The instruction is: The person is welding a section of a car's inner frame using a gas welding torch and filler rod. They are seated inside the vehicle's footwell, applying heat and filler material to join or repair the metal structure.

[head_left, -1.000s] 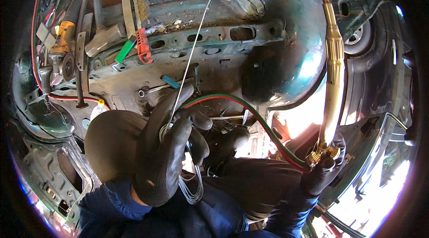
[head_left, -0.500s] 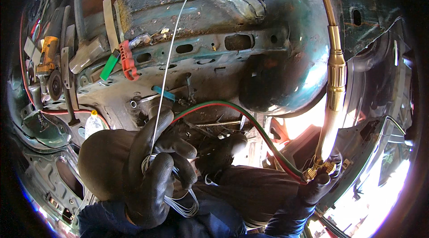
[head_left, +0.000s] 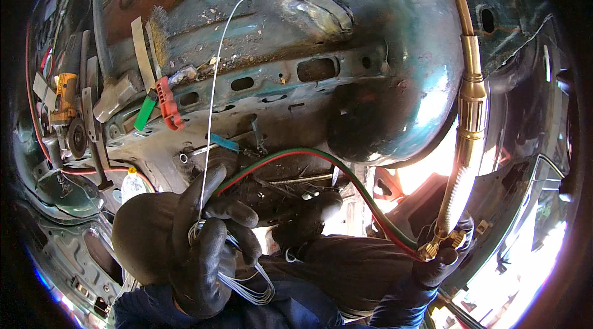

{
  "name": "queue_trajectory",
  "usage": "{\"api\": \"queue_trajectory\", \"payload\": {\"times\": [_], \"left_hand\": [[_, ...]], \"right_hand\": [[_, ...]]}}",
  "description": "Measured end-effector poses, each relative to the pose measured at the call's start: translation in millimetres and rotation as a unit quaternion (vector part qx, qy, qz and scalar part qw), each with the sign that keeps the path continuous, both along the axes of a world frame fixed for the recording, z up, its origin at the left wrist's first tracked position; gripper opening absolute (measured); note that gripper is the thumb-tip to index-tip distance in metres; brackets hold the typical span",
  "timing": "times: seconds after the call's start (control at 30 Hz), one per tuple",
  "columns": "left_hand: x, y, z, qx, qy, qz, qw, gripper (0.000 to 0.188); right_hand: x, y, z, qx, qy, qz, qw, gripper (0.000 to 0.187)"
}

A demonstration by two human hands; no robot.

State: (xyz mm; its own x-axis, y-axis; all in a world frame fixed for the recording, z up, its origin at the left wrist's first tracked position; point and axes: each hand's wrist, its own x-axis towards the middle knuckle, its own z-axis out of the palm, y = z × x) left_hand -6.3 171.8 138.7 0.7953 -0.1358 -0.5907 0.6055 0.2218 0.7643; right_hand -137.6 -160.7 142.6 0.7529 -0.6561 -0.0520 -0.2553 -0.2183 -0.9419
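In my left hand (head_left: 213,255), black-gloved, is a loose coil of thin pale wire (head_left: 252,292), pinched between curled fingers. One straight length of the wire (head_left: 212,91) rises from my fingers, its bent tip lying in view left of a scraped, pale patch (head_left: 315,14) on the metal panel. My right hand (head_left: 435,267), also gloved, is closed around the valve end of a brass gas torch (head_left: 472,106). The torch's tube runs upward and leaves the top of the picture. A red and green twin hose (head_left: 364,193) joins it at the valves and arches left behind my left hand.
A dark green car body panel (head_left: 395,82) fills the far side. On it at left lie an angle grinder (head_left: 67,97), a hammer (head_left: 117,94), a wire brush (head_left: 158,38), a red-handled tool (head_left: 168,103) and a green-handled one (head_left: 146,109). A small bottle (head_left: 133,184) stands nearer.
The whole view has shifted slightly. The wire's tip has moved a little left of the scraped patch, and the torch sits slightly farther right. Both hands keep their grips.
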Motion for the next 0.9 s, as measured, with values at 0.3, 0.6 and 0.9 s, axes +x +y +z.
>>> {"api": "queue_trajectory", "payload": {"times": [0.3,0.6,0.9], "left_hand": [[-3.2,-8.1,-4.9,-0.023,0.025,0.020,0.999,0.063],[-2.9,-13.8,-5.9,-0.043,0.030,0.028,0.998,0.063],[-0.8,-18.9,-3.8,-0.038,0.021,0.005,0.999,0.063]], "right_hand": [[-4.2,-5.4,1.5,0.019,0.015,0.003,1.000,0.090],[-9.5,-7.1,-0.6,0.033,-0.013,-0.014,0.999,0.088],[-11.2,-7.1,5.9,0.037,-0.011,-0.011,0.999,0.088]]}}
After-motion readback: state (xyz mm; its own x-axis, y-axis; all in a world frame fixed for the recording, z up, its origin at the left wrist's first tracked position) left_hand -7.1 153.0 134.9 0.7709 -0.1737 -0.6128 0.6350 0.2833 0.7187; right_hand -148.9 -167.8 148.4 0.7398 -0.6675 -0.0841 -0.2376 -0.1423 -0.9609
